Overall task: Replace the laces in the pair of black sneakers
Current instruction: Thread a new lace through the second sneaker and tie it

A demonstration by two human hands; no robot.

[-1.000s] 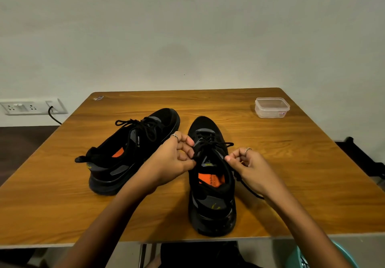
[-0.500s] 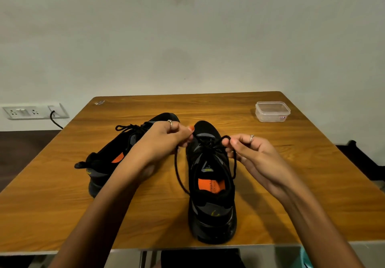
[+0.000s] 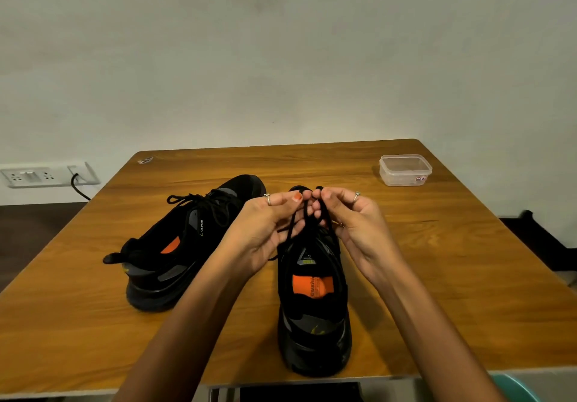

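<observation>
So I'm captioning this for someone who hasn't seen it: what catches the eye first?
Two hands, the left hand and right hand, raised mid-table, pinching a black lace drawn up from the nearer sneaker. The other sneaker lies angled to its left, laces tied. A clear plastic container sits far right.

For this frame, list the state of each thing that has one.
Near sneaker: upright, lace pulled up.
Lace: pinched by both hands.
Far sneaker: laced, tied.
Left hand: pinching lace.
Right hand: pinching lace.
Plastic container: lid on.
</observation>
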